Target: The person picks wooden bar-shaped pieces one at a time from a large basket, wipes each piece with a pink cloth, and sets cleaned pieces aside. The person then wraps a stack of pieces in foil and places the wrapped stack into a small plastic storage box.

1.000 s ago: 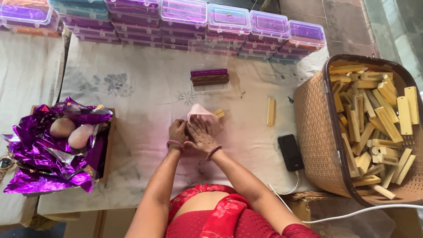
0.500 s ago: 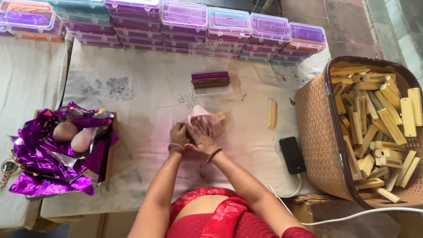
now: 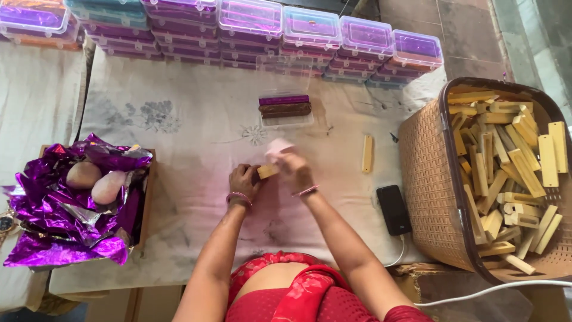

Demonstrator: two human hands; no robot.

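My left hand [image 3: 244,179] and my right hand [image 3: 296,169] meet over the cloth-covered table [image 3: 196,125]. Between them sits a small yellow wooden block [image 3: 267,171]; both hands grip it. My right hand also pinches a pale pink sheet [image 3: 277,146] that lies against the block's far side. Another wooden block [image 3: 367,154] lies alone to the right. Beyond my hands rests a clear open box [image 3: 285,106] with a purple strip and a brown strip in it.
A woven basket [image 3: 429,179] full of wooden blocks stands at the right. A black phone [image 3: 394,209] on a white cable lies beside it. Crumpled purple foil [image 3: 71,214] with two pale lumps sits left. Stacked purple-lidded plastic boxes [image 3: 310,30] line the far edge.
My hands have spread apart slightly, exposing the yellow block between them. The pink sheet has lifted toward the right hand.
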